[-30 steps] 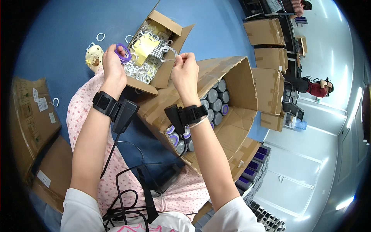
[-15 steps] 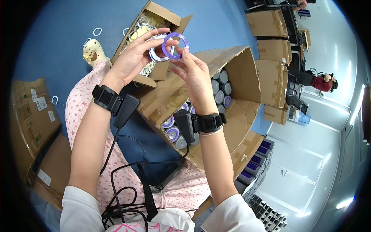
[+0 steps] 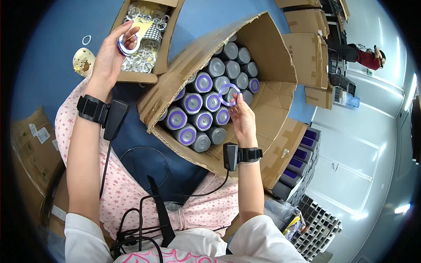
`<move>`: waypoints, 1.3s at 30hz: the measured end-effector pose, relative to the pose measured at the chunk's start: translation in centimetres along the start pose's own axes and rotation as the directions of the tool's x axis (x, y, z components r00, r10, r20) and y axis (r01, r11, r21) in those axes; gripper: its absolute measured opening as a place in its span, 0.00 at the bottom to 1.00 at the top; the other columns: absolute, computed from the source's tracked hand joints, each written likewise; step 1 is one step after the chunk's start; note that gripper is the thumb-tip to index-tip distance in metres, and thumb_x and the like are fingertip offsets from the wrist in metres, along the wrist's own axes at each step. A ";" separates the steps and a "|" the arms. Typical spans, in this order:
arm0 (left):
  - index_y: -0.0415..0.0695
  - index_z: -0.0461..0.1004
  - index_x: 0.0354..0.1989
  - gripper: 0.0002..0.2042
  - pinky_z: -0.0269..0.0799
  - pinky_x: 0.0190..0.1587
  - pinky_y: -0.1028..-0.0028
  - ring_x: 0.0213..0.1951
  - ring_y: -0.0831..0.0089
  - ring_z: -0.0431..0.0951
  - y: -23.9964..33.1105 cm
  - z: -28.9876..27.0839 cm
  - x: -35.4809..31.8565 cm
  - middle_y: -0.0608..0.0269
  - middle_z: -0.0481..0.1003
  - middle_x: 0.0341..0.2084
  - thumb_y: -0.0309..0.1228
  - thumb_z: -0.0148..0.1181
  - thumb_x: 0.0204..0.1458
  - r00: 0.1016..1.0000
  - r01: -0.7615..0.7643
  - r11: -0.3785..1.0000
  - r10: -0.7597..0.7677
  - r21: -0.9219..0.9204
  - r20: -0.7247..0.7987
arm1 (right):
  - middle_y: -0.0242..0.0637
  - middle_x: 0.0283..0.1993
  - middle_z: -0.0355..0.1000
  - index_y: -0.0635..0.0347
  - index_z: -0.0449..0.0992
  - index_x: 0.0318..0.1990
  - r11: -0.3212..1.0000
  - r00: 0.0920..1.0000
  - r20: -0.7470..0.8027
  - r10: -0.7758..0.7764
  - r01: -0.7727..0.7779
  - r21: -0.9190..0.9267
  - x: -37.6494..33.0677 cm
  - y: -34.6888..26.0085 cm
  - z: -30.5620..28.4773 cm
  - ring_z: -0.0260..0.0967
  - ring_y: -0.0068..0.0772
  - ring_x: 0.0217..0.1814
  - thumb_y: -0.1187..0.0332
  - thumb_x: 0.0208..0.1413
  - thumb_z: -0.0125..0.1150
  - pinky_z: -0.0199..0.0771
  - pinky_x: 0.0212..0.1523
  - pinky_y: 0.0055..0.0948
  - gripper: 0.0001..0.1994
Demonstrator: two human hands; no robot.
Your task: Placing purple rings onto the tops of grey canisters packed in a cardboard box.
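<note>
right fingers point(image 3: 240, 103), purple ring point(image 3: 220, 95) pinched at tips

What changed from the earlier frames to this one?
The right hand took a flat purple ring from the left hand and carried it right, over grey rounded canisters in the large brown cardboard box. The left hand drew away leftward. Unchanged: its grip on purple-and-white rings; canisters still boxed.
</note>
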State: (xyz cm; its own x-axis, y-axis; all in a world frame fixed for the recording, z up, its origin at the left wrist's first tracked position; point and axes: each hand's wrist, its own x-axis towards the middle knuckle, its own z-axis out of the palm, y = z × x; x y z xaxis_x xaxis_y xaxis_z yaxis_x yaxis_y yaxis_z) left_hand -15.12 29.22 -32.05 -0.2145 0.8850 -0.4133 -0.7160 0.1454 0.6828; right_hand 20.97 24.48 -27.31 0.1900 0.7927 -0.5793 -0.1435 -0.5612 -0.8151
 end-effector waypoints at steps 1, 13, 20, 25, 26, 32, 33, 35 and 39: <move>0.37 0.65 0.54 0.19 0.66 0.40 0.82 0.34 0.81 0.69 0.0 0.5 -0.3 0.66 0.71 0.37 0.33 0.51 0.57 1.000 0.012 1.000 -0.011 0.018 -0.023 | 0.25 0.35 0.73 0.55 0.78 0.43 0.998 0.999 -0.036 0.029 -0.031 -0.058 0.9 0.8 -0.8 0.66 0.15 0.37 0.56 0.56 0.59 0.62 0.40 0.20 0.14; 0.33 0.66 0.51 0.17 0.68 0.39 0.80 0.34 0.79 0.70 -0.9 0.4 0.1 0.61 0.71 0.37 0.31 0.50 0.58 1.000 -0.006 0.997 0.005 0.079 0.018 | 0.35 0.33 0.72 0.55 0.82 0.29 -0.004 0.547 0.553 -0.628 0.709 -0.705 8.4 6.6 7.3 0.63 0.40 0.45 0.68 0.37 0.67 0.65 0.48 0.37 0.08; 0.32 0.66 0.52 0.17 0.68 0.41 0.80 0.36 0.79 0.70 -1.2 1.3 0.1 0.61 0.71 0.38 0.31 0.49 0.58 1.000 0.000 0.982 -0.002 0.187 0.012 | 0.35 0.34 0.70 0.53 0.82 0.30 -0.061 0.479 0.625 -0.616 0.762 -0.645 10.0 7.9 8.7 0.61 0.42 0.48 0.69 0.42 0.63 0.62 0.52 0.37 0.06; 0.32 0.67 0.51 0.16 0.67 0.43 0.79 0.37 0.77 0.70 -1.1 1.3 0.0 0.60 0.71 0.38 0.31 0.48 0.58 0.999 0.017 0.986 -0.025 0.164 0.046 | 0.34 0.34 0.69 0.52 0.82 0.31 -0.063 0.494 0.619 -0.610 0.748 -0.660 10.0 8.8 8.4 0.61 0.40 0.47 0.69 0.44 0.61 0.62 0.51 0.36 0.06; 0.32 0.67 0.51 0.16 0.67 0.43 0.79 0.37 0.77 0.70 -1.2 1.6 -0.1 0.60 0.71 0.38 0.31 0.48 0.58 0.998 0.023 0.984 -0.033 0.175 0.052 | 0.34 0.35 0.69 0.53 0.82 0.31 -0.042 0.498 0.612 -0.615 0.753 -0.656 9.9 8.9 8.4 0.61 0.40 0.47 0.70 0.44 0.61 0.62 0.51 0.36 0.06; 0.30 0.62 0.53 0.18 0.68 0.43 0.77 0.38 0.75 0.68 -1.1 2.2 -0.1 0.60 0.67 0.37 0.32 0.45 0.60 0.999 0.039 0.980 -0.041 0.193 0.007 | 0.36 0.37 0.69 0.54 0.81 0.39 -0.028 0.509 0.641 -0.575 0.770 -0.637 10.1 9.1 7.9 0.62 0.41 0.48 0.70 0.45 0.61 0.64 0.50 0.36 0.12; 0.30 0.62 0.53 0.18 0.68 0.43 0.77 0.38 0.75 0.68 -1.1 2.2 -0.2 0.60 0.67 0.37 0.31 0.46 0.60 0.999 0.030 0.981 -0.033 0.193 0.009 | 0.36 0.37 0.69 0.54 0.81 0.39 -0.010 0.520 0.635 -0.571 0.769 -0.639 10.1 9.3 7.9 0.62 0.41 0.48 0.71 0.45 0.61 0.64 0.50 0.36 0.12; 0.30 0.62 0.52 0.17 0.68 0.42 0.77 0.37 0.75 0.68 -1.3 2.3 -0.2 0.60 0.67 0.37 0.31 0.47 0.60 0.999 0.025 0.980 -0.028 0.199 0.016 | 0.36 0.38 0.69 0.54 0.81 0.39 -0.003 0.525 0.623 -0.580 0.763 -0.646 10.0 9.4 7.8 0.62 0.41 0.48 0.71 0.45 0.61 0.64 0.50 0.36 0.11; 0.31 0.61 0.53 0.18 0.68 0.43 0.76 0.38 0.74 0.68 -1.1 1.2 0.0 0.60 0.67 0.37 0.31 0.46 0.60 0.998 0.042 0.984 -0.048 0.173 0.030 | 0.38 0.43 0.67 0.55 0.79 0.41 0.030 0.551 0.615 -0.565 0.758 -0.652 9.8 9.5 8.2 0.61 0.42 0.50 0.71 0.45 0.62 0.64 0.52 0.36 0.13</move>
State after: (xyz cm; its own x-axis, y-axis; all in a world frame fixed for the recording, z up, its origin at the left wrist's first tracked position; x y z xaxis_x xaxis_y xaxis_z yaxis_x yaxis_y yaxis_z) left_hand -13.56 29.64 -32.09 -0.1599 0.8898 -0.4274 -0.5984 0.2570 0.7589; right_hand 13.53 28.85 -40.64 -0.4112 0.8999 0.1454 0.7727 0.4287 -0.4682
